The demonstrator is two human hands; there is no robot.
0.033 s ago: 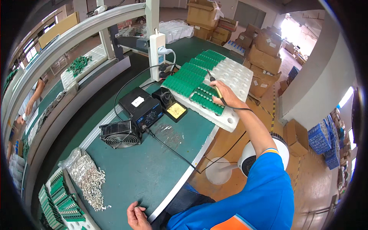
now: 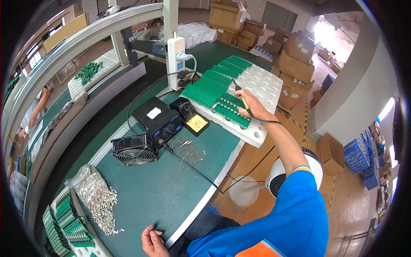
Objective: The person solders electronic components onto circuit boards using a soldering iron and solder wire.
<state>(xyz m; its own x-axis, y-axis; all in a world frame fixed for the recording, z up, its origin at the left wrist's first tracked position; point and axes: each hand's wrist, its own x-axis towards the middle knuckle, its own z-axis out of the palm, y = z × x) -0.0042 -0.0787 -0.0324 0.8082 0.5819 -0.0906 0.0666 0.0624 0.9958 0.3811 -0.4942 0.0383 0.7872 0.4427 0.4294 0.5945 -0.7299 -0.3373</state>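
My right hand (image 2: 248, 103) is closed on a soldering iron (image 2: 244, 101) over green circuit boards (image 2: 231, 111) at the right of a white foam tray (image 2: 263, 81). More green boards (image 2: 205, 88) lie in rows on the tray. My left hand (image 2: 152, 240) rests at the bench's front edge with fingers curled; what they hold, if anything, I cannot make out. Left of it is a bag (image 2: 85, 180) with a spilled pile of small metal parts (image 2: 105, 210). A black soldering station (image 2: 156, 120) and an iron stand with yellow sponge (image 2: 197, 123) sit beside the tray.
A small fan (image 2: 135, 152) and power strip (image 2: 175, 58) are on the green bench (image 2: 192, 171). Boards in foam (image 2: 68, 222) lie lower left. Beyond the rail, another person's arm (image 2: 40, 107) shows. A white pedestal fan (image 2: 295, 173), cardboard boxes (image 2: 293, 60) and a pillar (image 2: 346, 77) stand right.
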